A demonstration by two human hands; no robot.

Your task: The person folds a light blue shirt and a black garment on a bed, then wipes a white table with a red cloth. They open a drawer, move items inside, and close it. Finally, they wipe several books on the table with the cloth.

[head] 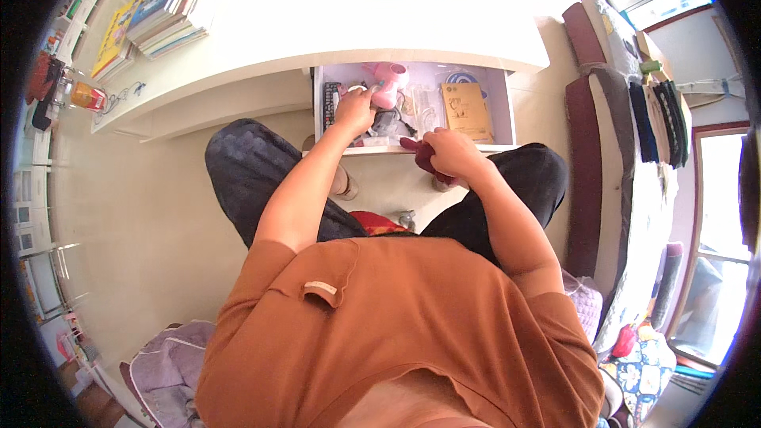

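A white desk drawer is pulled out in front of me, full of small items. My left hand reaches into its left part, fingers beside a pink hair dryer; whether they grip anything is hidden. A black keyboard stands along the left wall of the drawer. Over the drawer's front edge, my right hand holds a dark red object, possibly cloth, mostly covered by the fingers. A tan booklet lies on the right side, over a blue and white round item. Near the middle is a black cable plug.
The white desktop spreads above the drawer, with stacked books at its left. An orange-filled jar and a thin cable are at the left end. To the right stands a bed with folded clothes. My knees flank the drawer.
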